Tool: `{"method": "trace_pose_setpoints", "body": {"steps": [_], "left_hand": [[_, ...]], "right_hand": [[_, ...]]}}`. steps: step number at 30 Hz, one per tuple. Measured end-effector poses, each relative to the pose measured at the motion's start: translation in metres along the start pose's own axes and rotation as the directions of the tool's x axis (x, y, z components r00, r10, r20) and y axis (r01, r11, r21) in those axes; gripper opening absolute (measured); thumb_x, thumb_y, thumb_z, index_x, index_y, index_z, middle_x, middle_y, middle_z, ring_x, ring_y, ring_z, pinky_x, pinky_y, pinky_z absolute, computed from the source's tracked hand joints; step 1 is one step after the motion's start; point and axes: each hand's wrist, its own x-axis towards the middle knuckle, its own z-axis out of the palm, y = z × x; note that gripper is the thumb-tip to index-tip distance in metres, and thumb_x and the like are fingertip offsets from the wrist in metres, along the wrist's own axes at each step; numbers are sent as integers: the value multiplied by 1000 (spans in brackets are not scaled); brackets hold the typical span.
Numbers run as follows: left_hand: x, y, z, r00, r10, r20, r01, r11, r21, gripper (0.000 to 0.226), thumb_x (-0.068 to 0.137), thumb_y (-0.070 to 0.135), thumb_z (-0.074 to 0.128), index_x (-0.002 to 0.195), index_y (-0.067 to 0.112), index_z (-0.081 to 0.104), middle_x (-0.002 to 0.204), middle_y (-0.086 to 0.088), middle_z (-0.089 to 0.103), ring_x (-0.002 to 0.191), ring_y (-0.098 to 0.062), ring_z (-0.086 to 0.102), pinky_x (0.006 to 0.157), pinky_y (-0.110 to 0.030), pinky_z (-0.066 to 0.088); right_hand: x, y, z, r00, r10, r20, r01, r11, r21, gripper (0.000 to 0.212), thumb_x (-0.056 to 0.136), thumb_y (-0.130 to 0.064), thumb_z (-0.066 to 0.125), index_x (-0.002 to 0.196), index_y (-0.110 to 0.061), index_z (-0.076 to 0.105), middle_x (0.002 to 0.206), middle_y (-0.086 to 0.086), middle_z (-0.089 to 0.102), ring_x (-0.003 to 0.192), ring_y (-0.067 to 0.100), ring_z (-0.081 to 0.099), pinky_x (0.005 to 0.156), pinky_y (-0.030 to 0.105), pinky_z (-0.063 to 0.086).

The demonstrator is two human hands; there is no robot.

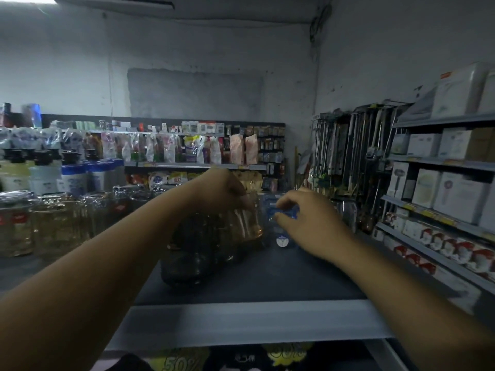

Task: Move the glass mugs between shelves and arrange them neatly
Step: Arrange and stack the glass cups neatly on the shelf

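Note:
Several glass mugs stand in a row on the dark top shelf (267, 277), running away from me. My left hand (222, 190) grips the rim of an amber-tinted glass mug (247, 226) at the far end of the row. Just to its right, my right hand (302, 218) pinches the top of a clear mug with a blue label (282, 238). Darker mugs (192, 253) closer to me sit under my left forearm. The picture is dim and blurred, so the exact finger contact is hard to read.
More glassware in plastic wrap (53, 223) fills the shelf to the left. White boxed goods (450, 194) line grey shelves on the right. Hanging tools (345, 148) and packets (187, 148) cover the back wall. The shelf's grey front edge (249, 325) is close to me.

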Motion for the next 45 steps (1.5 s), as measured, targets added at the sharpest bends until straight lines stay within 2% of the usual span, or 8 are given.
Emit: {"method": "trace_pose_setpoints", "body": {"steps": [3, 7, 13, 17, 21, 26, 36, 45], "left_hand": [[-15, 1, -9, 994, -14, -104, 1, 992, -126, 18, 97, 32, 64, 92, 17, 75, 82, 4, 71, 71, -7, 69, 64, -19, 52], [-43, 3, -14, 967, -91, -239, -26, 895, -446, 15, 96, 25, 66, 88, 16, 76, 82, -1, 76, 74, -10, 75, 70, -27, 59], [-67, 21, -7, 918, -234, -319, -114, 616, -780, 20, 96, 18, 64, 105, 7, 77, 81, -3, 79, 68, -11, 71, 67, -25, 57], [-75, 15, -10, 920, -172, -352, -129, 717, -685, 22, 100, 23, 60, 110, 12, 76, 92, -1, 80, 73, -16, 73, 69, -26, 58], [-85, -9, -10, 920, -99, -379, -55, 926, -374, 26, 101, 35, 56, 105, 18, 74, 75, 17, 68, 62, 9, 61, 57, -8, 42], [-100, -40, 11, 856, -83, -511, -79, 955, -287, 34, 101, 45, 55, 92, 16, 72, 76, 9, 67, 70, -3, 63, 66, -32, 49], [-118, -49, 37, 786, 75, -614, -123, 992, -36, 33, 101, 49, 46, 101, 26, 69, 95, 15, 67, 91, -7, 63, 95, -48, 43], [-120, -49, 41, 797, 97, -596, -119, 993, 2, 41, 103, 54, 37, 97, 28, 68, 87, 21, 60, 86, -6, 60, 99, -47, 39]], "right_hand": [[-7, -6, 4, 981, 190, -32, -172, 940, 293, 6, 92, -20, 70, 91, -15, 71, 87, -2, 69, 73, 6, 62, 64, 22, 48], [-5, -23, 12, 908, 385, 164, -374, 570, 732, 30, 94, -35, 69, 97, -5, 69, 71, 6, 71, 68, 22, 68, 75, 42, 50], [17, -56, 6, 886, 302, 351, -398, 109, 911, 39, 91, -45, 70, 115, -14, 70, 113, 16, 76, 104, 32, 73, 91, 47, 59], [30, -62, 4, 905, 331, 267, -361, 267, 894, 39, 86, -41, 76, 113, -12, 70, 109, 14, 77, 93, 26, 73, 71, 33, 54], [39, -56, -10, 960, 255, 111, -257, 655, 710, 38, 82, -40, 80, 105, -11, 70, 98, 6, 77, 87, 23, 76, 70, 33, 60], [51, -53, -20, 989, 105, 101, -126, 966, 225, 48, 71, -41, 88, 108, -16, 70, 102, 0, 71, 93, 17, 68, 80, 33, 55], [74, -55, 0, 929, 4, 370, 70, 980, -186, 91, 64, -50, 90, 140, -12, 58, 139, 4, 62, 121, 22, 59, 101, 35, 49], [80, -47, 27, 891, 7, 455, 106, 969, -221, 82, 62, -40, 95, 132, -18, 58, 133, -2, 58, 118, 18, 56, 100, 34, 49]]}}
